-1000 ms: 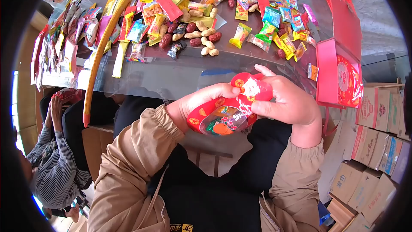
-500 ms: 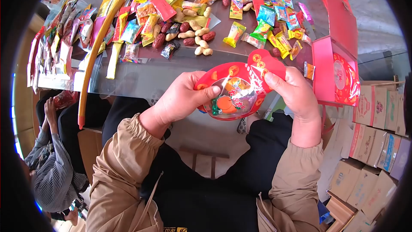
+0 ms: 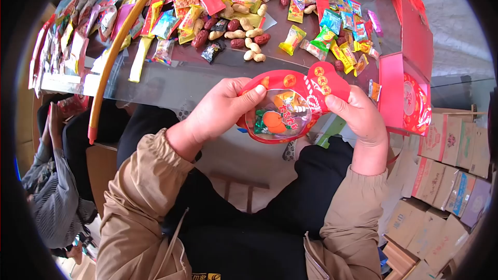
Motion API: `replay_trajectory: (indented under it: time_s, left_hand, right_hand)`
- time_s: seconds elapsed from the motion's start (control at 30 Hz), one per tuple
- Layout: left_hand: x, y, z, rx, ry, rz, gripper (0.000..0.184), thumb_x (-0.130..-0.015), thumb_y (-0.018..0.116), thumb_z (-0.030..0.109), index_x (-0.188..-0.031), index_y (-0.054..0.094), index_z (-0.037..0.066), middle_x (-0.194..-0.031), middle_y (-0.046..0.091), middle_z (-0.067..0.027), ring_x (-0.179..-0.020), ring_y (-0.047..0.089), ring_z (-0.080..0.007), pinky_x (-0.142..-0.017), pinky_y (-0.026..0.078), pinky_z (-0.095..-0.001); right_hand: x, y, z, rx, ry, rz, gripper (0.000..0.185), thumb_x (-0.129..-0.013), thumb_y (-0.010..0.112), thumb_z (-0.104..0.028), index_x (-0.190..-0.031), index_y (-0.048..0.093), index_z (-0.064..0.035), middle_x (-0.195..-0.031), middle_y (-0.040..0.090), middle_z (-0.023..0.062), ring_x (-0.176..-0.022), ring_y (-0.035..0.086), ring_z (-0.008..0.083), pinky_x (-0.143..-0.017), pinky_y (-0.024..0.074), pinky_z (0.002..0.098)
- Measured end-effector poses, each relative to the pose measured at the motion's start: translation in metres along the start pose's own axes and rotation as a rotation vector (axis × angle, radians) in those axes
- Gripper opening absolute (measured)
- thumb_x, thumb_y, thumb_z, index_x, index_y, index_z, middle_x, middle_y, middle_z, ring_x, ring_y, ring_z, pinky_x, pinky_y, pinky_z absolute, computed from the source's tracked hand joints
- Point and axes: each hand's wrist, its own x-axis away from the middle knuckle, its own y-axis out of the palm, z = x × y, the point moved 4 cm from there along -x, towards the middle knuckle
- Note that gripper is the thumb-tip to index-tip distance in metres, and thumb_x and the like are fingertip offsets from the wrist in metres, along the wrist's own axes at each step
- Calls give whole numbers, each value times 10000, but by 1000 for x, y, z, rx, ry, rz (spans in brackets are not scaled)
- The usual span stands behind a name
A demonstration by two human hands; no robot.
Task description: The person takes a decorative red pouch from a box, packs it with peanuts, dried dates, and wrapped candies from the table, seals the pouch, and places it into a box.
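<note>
A red candy pouch (image 3: 280, 119) with a clear window, printed gold coins and an orange fruit is held up between my hands in front of the table edge. Wrapped sweets show through its window. My left hand (image 3: 228, 106) is closed on its left side, thumb lying across the upper rim. At the right, my right hand (image 3: 358, 111) pinches the pouch near its narrow top, thumb on the front. Just beyond the pouch lie peanuts (image 3: 254, 46), red dates (image 3: 237, 43) and a yellow-wrapped candy (image 3: 293, 40).
A pink-red open box (image 3: 392, 88) holding similar red pouches stands at the table's right. Many wrapped snacks (image 3: 171, 26) cover the table; an orange pole (image 3: 119, 41) crosses its left. Cardboard boxes (image 3: 441, 181) stack at right. Another person (image 3: 62, 181) sits at lower left.
My left hand has shifted its thumb slightly upward along the pouch's rim. The pouch has tilted a little and stays in both hands. The view has moved slightly.
</note>
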Motion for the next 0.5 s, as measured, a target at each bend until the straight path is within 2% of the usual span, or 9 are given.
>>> replay_trajectory:
  time_s: [0.1,0.13,0.3,0.4,0.5]
  left_hand:
    - [3,12,7,84,61,48,294,-975,702,190,-1177,676,-22,-888,712,-8,-712,602,-22,-603,498,-229]
    - [3,8,4,-87,22,-5,370,-943,741,161,-1266,650,7,-975,724,5,-778,607,-15,-648,522,-207]
    - [4,8,3,-148,-15,37,298,-917,755,121,-1175,685,-11,-929,736,-18,-777,624,-37,-672,537,-243]
    - [6,11,7,-177,-28,70,279,-919,753,123,-1152,694,-17,-919,737,-21,-774,623,-36,-667,534,-245]
    - [5,10,10,-213,-34,83,282,-916,756,126,-1147,694,-25,-921,740,-27,-781,627,-39,-675,539,-252]
  right_hand:
    - [3,5,3,-53,-4,6,314,-1028,614,-242,-1197,635,22,-1032,674,-2,-935,556,72,-872,470,281]
    - [2,9,2,-64,0,4,315,-1028,614,-242,-1195,638,24,-1036,675,-4,-940,557,73,-875,471,283]
    - [-1,15,-2,11,-51,-89,324,-1010,644,-257,-1205,644,2,-1070,687,13,-973,575,83,-895,478,298]
    - [1,16,1,19,65,-169,324,-998,665,-252,-1208,644,-6,-1082,692,25,-983,586,94,-900,481,307]
    - [2,19,0,16,38,-178,305,-995,669,-235,-1192,650,-3,-1091,690,35,-987,599,120,-904,483,318]
